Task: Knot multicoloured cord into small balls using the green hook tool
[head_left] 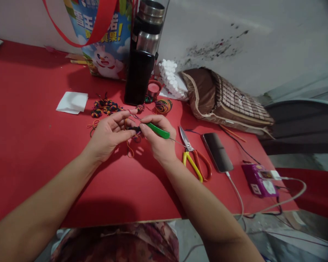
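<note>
Over the red table, my right hand (160, 140) is closed around the green handle of a crochet hook (159, 130), whose thin metal end sticks out behind toward the scissors. Opposite it, my left hand (108, 133) pinches a small dark piece of crochet work (133, 128) between thumb and fingers, with a strand of yarn running over the raised index finger. Both hands nearly meet at this piece, and an orange strand dangles below it. Just beyond the hands lie a heap of multicolored crocheted pieces (105, 106) and a ball of multicolored yarn (163, 106).
Scissors (190, 147) with yellow and red handles lie right of my hands, beside a charging phone (217, 152) and a purple box (255, 180). Behind stand a black phone (139, 78), a steel bottle (148, 40) and a printed bag (106, 54). White paper (72, 102) lies left.
</note>
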Demonstrator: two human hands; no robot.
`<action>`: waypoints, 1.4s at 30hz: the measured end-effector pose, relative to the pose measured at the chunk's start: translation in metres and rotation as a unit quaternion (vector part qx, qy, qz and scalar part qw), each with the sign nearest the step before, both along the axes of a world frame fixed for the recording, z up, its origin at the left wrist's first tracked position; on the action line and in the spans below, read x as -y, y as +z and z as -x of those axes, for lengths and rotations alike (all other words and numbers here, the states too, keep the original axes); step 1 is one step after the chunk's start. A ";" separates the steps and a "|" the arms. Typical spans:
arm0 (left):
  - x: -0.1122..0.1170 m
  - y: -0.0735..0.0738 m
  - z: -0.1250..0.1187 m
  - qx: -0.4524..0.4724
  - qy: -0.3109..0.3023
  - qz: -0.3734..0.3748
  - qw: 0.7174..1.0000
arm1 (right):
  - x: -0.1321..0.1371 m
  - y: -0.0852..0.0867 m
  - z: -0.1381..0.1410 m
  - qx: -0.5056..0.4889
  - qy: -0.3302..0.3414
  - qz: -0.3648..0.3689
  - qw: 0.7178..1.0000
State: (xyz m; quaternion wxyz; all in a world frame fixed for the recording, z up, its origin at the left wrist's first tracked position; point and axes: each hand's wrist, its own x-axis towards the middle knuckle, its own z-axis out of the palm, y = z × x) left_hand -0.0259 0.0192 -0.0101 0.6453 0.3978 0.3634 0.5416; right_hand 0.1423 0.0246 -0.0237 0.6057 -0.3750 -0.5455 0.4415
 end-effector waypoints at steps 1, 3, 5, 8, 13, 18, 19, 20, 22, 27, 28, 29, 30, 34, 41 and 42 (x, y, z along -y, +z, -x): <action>0.001 0.000 -0.001 0.011 0.000 0.002 1.000 | 0.000 -0.003 0.001 -0.017 -0.001 0.019 1.000; 0.001 0.000 -0.003 0.028 0.007 0.018 0.999 | -0.001 -0.009 0.003 -0.043 0.004 0.047 0.998; 0.001 0.002 -0.004 0.041 0.020 0.038 0.998 | -0.001 -0.015 0.005 -0.056 0.009 0.064 0.996; 0.000 0.005 -0.005 0.055 0.028 0.061 0.996 | -0.003 -0.019 0.006 -0.069 0.013 0.068 0.995; 0.000 0.006 -0.004 0.061 0.035 0.072 0.995 | -0.005 -0.019 0.005 -0.077 -0.002 0.079 0.994; -0.001 0.006 -0.004 0.046 0.038 0.049 0.997 | -0.004 -0.023 0.004 -0.057 0.019 0.055 0.997; -0.001 0.006 -0.004 0.041 0.040 0.042 0.997 | -0.003 -0.023 0.004 -0.048 0.020 0.046 0.998; -0.002 0.006 -0.004 0.036 0.043 0.036 0.998 | -0.003 -0.021 0.003 -0.037 0.021 0.037 0.998; -0.002 0.006 -0.004 0.023 0.046 0.025 0.998 | -0.002 -0.017 0.001 -0.008 0.017 0.016 1.000; 0.000 0.007 -0.003 -0.024 0.051 0.002 0.998 | 0.001 -0.007 -0.001 0.073 0.002 -0.048 0.996; 0.000 0.006 -0.003 -0.032 0.052 -0.003 0.998 | 0.002 -0.008 0.000 0.091 -0.008 -0.062 0.994; 0.001 0.006 -0.004 -0.039 0.053 -0.009 0.998 | 0.003 -0.008 0.001 0.110 -0.020 -0.079 0.991; 0.002 0.005 -0.004 -0.042 0.053 -0.012 0.998 | 0.003 -0.010 0.002 0.126 -0.036 -0.100 0.986; 0.003 0.003 -0.007 -0.015 0.046 0.002 0.999 | 0.006 -0.013 0.004 0.134 -0.080 -0.151 0.976; 0.000 0.008 -0.007 0.030 0.051 0.021 0.998 | 0.009 -0.006 0.004 0.115 -0.093 -0.110 0.983; 0.000 0.009 -0.007 0.037 0.048 0.026 0.998 | 0.009 -0.005 0.004 0.118 -0.098 -0.115 0.981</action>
